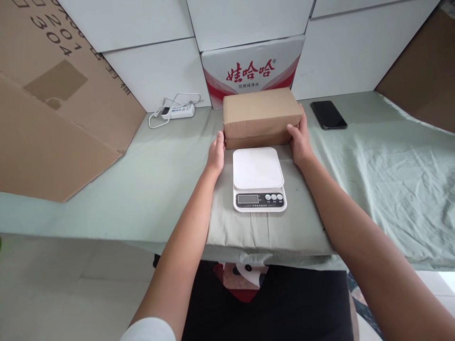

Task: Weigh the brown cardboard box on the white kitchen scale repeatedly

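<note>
Between my two hands is a brown cardboard box [263, 113], gripped by its short ends just behind the scale. My left hand [216, 154] presses on the box's left end, thumb up, its other fingers mostly hidden. At the right end, my right hand [300, 141] has its thumb on the front face and fingers round the side. A white digital kitchen scale [259, 170] lies flat in front of the box, with a bare platform, a blank display and several buttons. Whether the box rests on the cloth or hangs slightly above it, I cannot tell.
A pale green cloth [159, 189] covers the table. A black phone [329, 115] lies right of the box; a white power strip [178, 112] with a cable lies left. Behind stands a white and red carton [213, 71]. Large cardboard panels flank both sides, the left one [46, 128] nearer.
</note>
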A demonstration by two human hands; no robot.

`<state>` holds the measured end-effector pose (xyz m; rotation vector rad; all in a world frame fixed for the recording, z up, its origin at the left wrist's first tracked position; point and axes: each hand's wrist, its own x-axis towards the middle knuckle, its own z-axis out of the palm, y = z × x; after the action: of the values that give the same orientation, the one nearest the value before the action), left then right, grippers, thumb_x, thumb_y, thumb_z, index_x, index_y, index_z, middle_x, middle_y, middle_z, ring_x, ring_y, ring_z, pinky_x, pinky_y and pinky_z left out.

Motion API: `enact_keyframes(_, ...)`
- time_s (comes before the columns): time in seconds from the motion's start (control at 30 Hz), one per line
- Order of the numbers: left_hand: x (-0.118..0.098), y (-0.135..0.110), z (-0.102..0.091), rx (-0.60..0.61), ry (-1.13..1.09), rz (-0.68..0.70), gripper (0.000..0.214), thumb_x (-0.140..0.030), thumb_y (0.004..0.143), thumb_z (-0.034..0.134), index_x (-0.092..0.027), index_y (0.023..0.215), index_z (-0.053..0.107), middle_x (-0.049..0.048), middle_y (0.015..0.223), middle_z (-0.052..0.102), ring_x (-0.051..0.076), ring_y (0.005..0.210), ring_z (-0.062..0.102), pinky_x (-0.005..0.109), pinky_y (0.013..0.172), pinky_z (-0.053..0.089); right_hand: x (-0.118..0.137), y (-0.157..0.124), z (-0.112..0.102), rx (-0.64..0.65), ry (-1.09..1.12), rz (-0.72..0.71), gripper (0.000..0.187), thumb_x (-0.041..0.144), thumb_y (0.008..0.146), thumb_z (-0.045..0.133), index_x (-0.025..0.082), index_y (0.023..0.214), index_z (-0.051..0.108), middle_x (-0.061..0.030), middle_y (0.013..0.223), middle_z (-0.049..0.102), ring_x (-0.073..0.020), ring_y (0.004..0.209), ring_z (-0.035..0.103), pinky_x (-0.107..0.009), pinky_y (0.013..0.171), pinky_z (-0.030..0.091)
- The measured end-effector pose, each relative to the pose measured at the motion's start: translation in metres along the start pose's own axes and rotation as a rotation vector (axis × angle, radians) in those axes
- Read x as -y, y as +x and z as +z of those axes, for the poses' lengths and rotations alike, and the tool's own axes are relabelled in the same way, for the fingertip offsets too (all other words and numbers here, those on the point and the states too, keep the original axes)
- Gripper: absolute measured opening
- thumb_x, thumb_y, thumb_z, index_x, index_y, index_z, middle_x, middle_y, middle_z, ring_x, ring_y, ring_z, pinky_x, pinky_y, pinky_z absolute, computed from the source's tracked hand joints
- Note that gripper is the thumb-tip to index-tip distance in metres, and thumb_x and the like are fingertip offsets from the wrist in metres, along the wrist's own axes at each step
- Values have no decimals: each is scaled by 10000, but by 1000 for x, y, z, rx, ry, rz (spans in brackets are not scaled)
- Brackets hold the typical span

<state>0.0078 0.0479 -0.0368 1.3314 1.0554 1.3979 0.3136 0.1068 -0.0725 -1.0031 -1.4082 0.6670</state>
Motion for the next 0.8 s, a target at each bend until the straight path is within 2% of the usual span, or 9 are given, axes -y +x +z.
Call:
enact_keyframes(0.17, -2, -4, 0, 12, 19, 9, 1012, -1030, 972, 438, -230, 1500, 761, 153, 1717, 703, 390, 1760, 484, 536, 1457, 373, -16, 4, -2, -27, 6, -50, 1022, 851, 920, 610, 471, 1807, 275, 58, 1949, 358, -281, 1847, 329, -600, 1550, 254)
enact_keyframes(0.3, -7, -7, 0, 3, 47, 4, 995, -1021, 986, 419, -245, 1508, 760, 139, 1718, 704, 390, 1776, 454, 542, 1462, 363, -15, 3, -4, 8, -22, -62, 1043, 904, 920, 576, 498, 1821, 244, 83, 1961, 326, -297, 1859, 298, -614, 1554, 240)
enact_keyframes(0.4, -11, -9, -1, 0, 65, 13, 989, -1009, 997, 414, -256, 1550, 738, 125, 1750, 676, 375, 1788, 436, 517, 1458, 373, 1, -4, -3, 20, -35, -78, 1069, 924, 925, 563, 498, 1839, 207, 79, 1974, 303, -313, 1869, 265, -631, 1554, 223)
enact_keyframes(0.5, -16, -10, -1, -20, 80, 22, 999, -1007, 1000, 402, -275, 1615, 693, 105, 1792, 636, 353, 1791, 434, 482, 1455, 377, 27, -13, -1, 14, -105, -96, 1001, 910, 968, 531, 506, 1837, 242, 85, 1970, 316, -305, 1881, 219, -591, 1565, 188)
enact_keyframes(0.6, -18, -11, -1, -27, 75, 46, 1044, -1035, 977, 387, -278, 1633, 682, 106, 1808, 618, 350, 1781, 456, 464, 1447, 389, 51, -19, 2, 9, -155, -107, 1004, 926, 979, 483, 465, 1844, 263, 45, 1969, 331, -325, 1886, 196, -600, 1561, 193)
enact_keyframes(0.8, -16, -12, 0, -32, 52, 89, 1066, -1063, 944, 412, -279, 1604, 707, 113, 1807, 619, 363, 1767, 479, 462, 1431, 414, 77, -25, 8, -38, -183, -124, 1108, 1017, 914, 437, 442, 1846, 268, -3, 1943, 380, -370, 1884, 185, -639, 1557, 162)
